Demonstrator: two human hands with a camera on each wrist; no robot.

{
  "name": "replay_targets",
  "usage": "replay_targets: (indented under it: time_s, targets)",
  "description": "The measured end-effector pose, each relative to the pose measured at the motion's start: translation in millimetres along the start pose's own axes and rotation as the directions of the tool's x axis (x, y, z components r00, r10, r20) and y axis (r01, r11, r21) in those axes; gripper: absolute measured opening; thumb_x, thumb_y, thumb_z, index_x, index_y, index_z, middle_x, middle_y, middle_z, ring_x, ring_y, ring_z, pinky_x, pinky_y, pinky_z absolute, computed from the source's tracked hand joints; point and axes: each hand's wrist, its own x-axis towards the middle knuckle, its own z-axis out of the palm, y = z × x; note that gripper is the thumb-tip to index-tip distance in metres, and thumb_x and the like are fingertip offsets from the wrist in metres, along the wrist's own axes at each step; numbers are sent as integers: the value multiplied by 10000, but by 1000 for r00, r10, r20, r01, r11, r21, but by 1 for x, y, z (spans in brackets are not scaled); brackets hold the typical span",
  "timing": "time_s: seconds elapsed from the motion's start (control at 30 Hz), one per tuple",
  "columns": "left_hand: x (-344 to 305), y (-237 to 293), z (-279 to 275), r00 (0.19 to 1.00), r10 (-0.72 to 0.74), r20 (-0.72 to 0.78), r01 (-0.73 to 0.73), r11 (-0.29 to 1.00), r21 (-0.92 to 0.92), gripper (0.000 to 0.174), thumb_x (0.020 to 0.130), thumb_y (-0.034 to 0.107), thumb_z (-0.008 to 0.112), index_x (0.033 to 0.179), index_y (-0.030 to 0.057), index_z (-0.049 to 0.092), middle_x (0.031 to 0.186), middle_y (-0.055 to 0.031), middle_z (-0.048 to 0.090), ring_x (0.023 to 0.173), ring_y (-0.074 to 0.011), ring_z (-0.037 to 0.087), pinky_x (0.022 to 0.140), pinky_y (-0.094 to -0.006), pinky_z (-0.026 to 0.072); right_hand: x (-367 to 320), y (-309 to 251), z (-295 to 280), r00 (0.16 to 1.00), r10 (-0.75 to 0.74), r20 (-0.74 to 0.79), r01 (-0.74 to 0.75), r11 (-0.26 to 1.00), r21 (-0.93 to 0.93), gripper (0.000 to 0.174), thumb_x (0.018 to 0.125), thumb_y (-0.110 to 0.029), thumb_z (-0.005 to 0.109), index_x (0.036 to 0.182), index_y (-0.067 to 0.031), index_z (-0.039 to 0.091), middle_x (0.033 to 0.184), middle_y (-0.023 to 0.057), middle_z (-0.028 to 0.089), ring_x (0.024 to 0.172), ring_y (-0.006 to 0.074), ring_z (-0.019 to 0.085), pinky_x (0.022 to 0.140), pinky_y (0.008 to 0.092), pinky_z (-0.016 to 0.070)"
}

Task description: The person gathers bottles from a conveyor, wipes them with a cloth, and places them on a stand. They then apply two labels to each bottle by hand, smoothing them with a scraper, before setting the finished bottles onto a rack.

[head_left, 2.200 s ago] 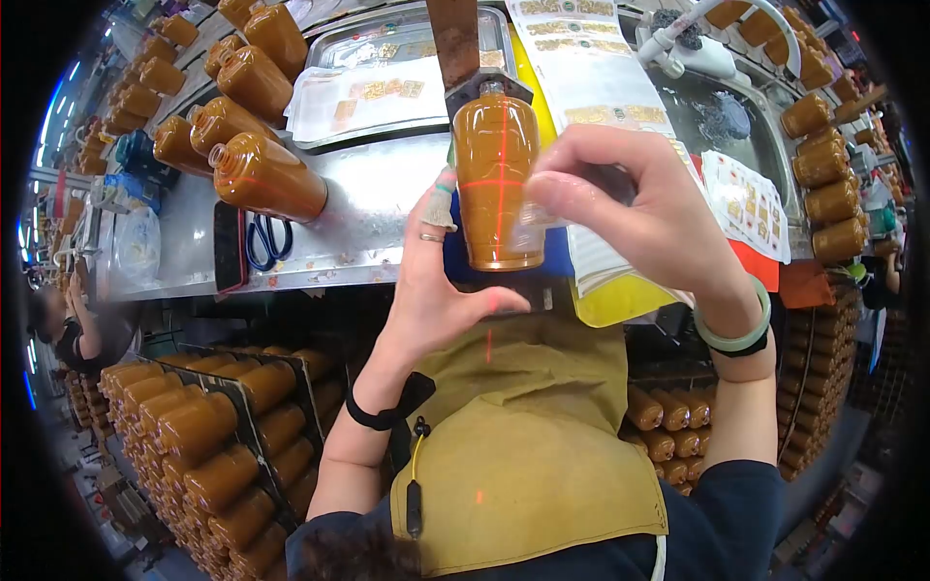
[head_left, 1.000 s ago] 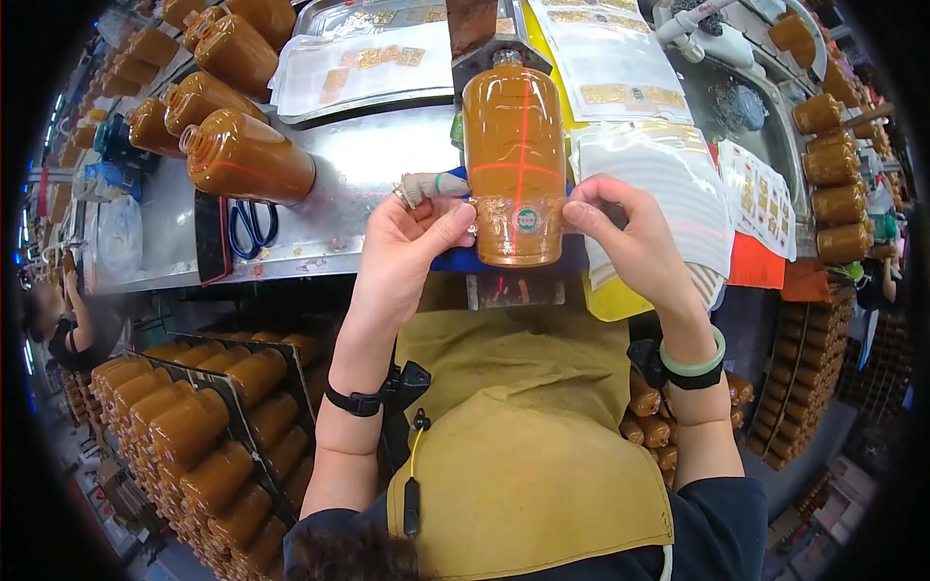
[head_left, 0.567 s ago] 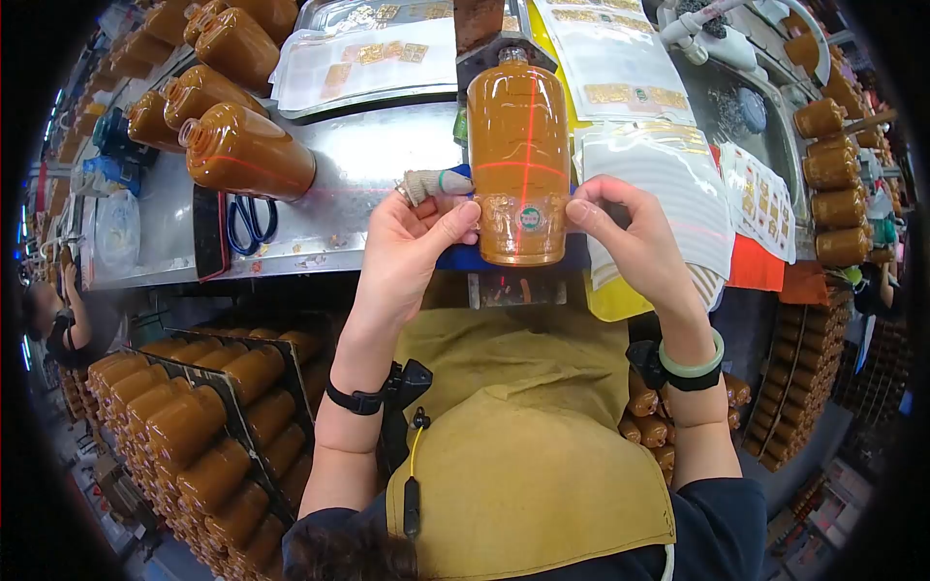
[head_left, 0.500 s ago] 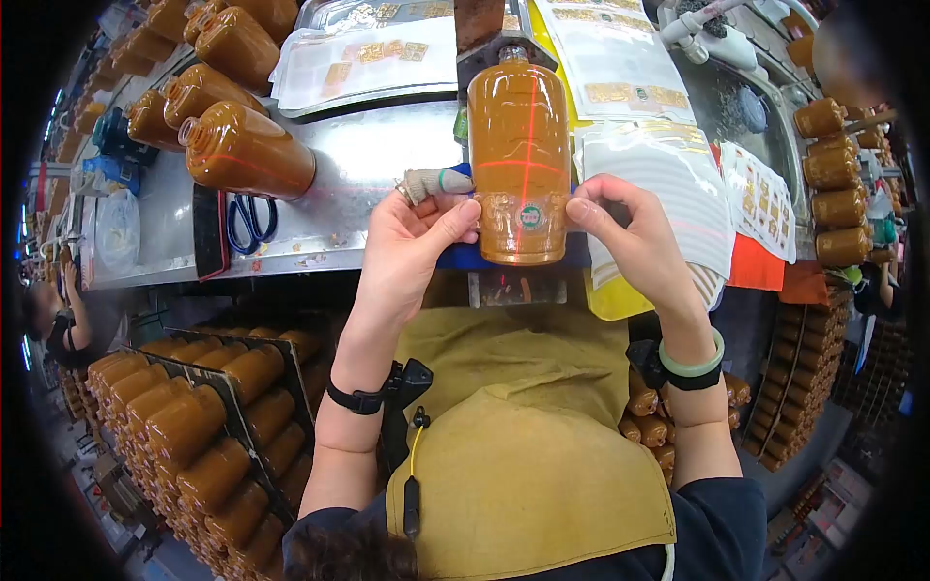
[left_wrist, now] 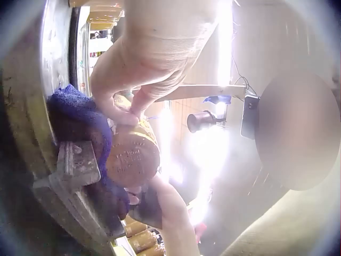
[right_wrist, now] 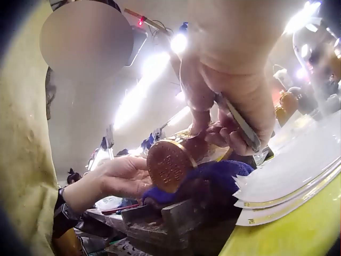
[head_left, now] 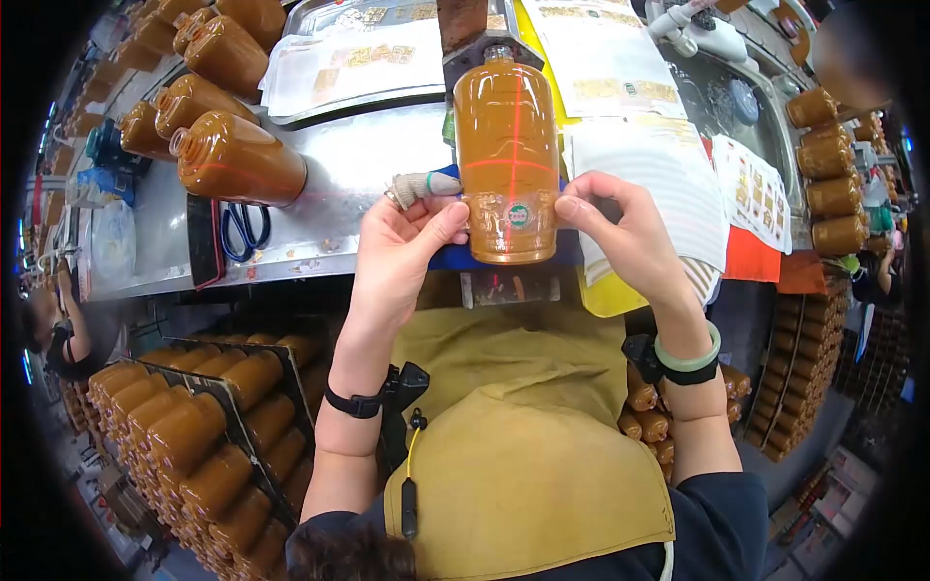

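In the head view an amber bottle (head_left: 506, 145) lies with its neck toward a metal bracket, on blue cloth (head_left: 450, 255). A gold-patterned clear label (head_left: 494, 215) with a green emblem crosses its lower part. My left hand (head_left: 397, 237) presses the label's left end with the thumb; a cloth cover sits on one bent finger. At the right end, my right hand (head_left: 630, 228) touches the bottle's edge with its thumb, fingers bent. The right wrist view shows a thin flat tool (right_wrist: 240, 124) held in that hand's curled fingers, and the bottle's round base (right_wrist: 169, 165).
More amber bottles (head_left: 242, 160) stand at the left, near blue-handled scissors (head_left: 244, 232). Label sheets (head_left: 644, 189) lie at the right on a yellow board (head_left: 612, 298), near a sink (head_left: 717, 82). A tray with printed sheets (head_left: 358, 68) sits at the back left.
Since the earliest frame, my right hand has moved from over the bottle to its right side, and my left to its lower left. The label now shows flat on it. Lately both hands stay still.
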Motion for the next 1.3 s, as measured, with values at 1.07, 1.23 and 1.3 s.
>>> replay_targets:
  time_s: [1.07, 1.23, 1.3]
  targets:
    - [-2, 0, 6, 999, 49, -20, -48, 998, 39, 262, 966, 2, 706, 1220, 6, 642, 1020, -26, 643, 921, -114, 617, 828, -283, 520, -13, -27, 18, 959, -106, -262, 112, 994, 9, 279, 1010, -10, 623, 1282, 31, 668, 1202, 65, 701, 1109, 121, 625, 978, 280, 487]
    - [-2, -3, 1, 999, 37, -20, -36, 999, 33, 322, 960, 9, 729, 1258, 0, 608, 1077, -59, 673, 992, -130, 657, 885, -293, 546, -1, 4, -5, 896, -235, -377, 152, 960, -237, 247, 977, 31, 608, 1204, 3, 699, 1116, 75, 714, 936, 150, 654, 823, 281, 516]
    - [-3, -2, 4, 997, 58, -49, -57, 998, 21, 324, 963, 4, 721, 1264, -9, 601, 1103, -73, 666, 1006, -136, 656, 890, -300, 548, -2, 3, -8, 894, -274, -354, 250, 962, -113, 228, 1007, 2, 572, 1202, 25, 688, 1079, 72, 695, 957, 136, 621, 867, 261, 493]
